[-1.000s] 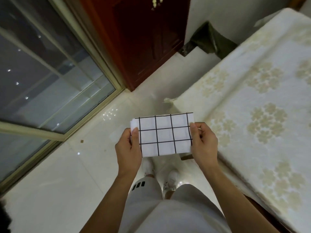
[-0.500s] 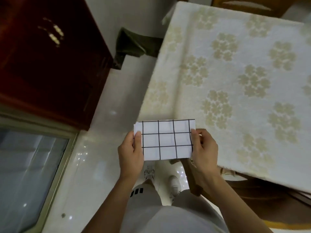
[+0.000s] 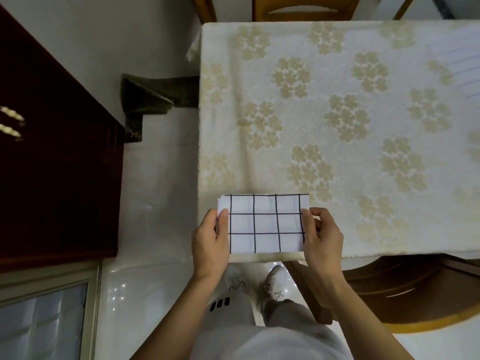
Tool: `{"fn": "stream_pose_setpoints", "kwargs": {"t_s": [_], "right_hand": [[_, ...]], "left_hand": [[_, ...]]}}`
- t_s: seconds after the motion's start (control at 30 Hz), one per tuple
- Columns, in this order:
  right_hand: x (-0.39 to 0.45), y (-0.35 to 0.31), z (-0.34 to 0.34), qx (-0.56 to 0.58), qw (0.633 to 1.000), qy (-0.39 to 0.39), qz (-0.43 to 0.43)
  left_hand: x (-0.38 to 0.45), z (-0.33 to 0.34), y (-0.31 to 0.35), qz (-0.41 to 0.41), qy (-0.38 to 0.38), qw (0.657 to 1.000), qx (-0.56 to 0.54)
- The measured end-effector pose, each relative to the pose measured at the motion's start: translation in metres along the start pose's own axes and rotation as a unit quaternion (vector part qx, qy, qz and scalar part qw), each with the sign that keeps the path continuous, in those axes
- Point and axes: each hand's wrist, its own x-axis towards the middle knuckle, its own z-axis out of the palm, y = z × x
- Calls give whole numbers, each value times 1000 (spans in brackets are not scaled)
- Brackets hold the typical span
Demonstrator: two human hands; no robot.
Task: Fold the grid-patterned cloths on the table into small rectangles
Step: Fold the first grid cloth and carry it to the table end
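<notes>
A white cloth with a black grid (image 3: pixel 265 224) is folded into a small rectangle and held flat over the near left corner of the table (image 3: pixel 337 126). My left hand (image 3: pixel 210 242) pinches its left edge, thumb on top. My right hand (image 3: pixel 322 240) pinches its right edge in the same way. The table carries a cream cover with pale flower clusters. At the table's far right edge lies a pale cloth with thin lines (image 3: pixel 462 63), partly cut off by the frame.
A dark red cabinet (image 3: pixel 52 165) stands at the left, with a glass door (image 3: pixel 44 320) below it. Wooden chairs sit at the table's far side (image 3: pixel 304 9) and near right (image 3: pixel 405 289). A dark green object (image 3: pixel 150 100) lies on the white floor.
My view has swung from the window and floor round to the table. The folded cloth, held the same way in both hands, is now above the table's near left corner.
</notes>
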Motion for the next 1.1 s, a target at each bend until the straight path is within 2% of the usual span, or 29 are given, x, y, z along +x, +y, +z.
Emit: {"fn": "stream_pose_setpoints", "kwargs": {"t_s": [0.27,0.47,0.67,0.87,1.1], "right_hand": [[50,11,8,-73,997,-32,1],[99,18,18,-164,983,-82,5],[127,23,28,-238,965,-111,26],[138,27,35,-279,953,-111,45],[139,33,39,-242,964,-62,91]], "left_hand": [[47,21,-9,-52,-64,997,8],[83,47,-13,-109,-62,986,112],[103,63,-21,-188,-66,952,232],[108,70,-27,-166,-46,936,306],[108,73,-29,-174,-24,937,301]]}}
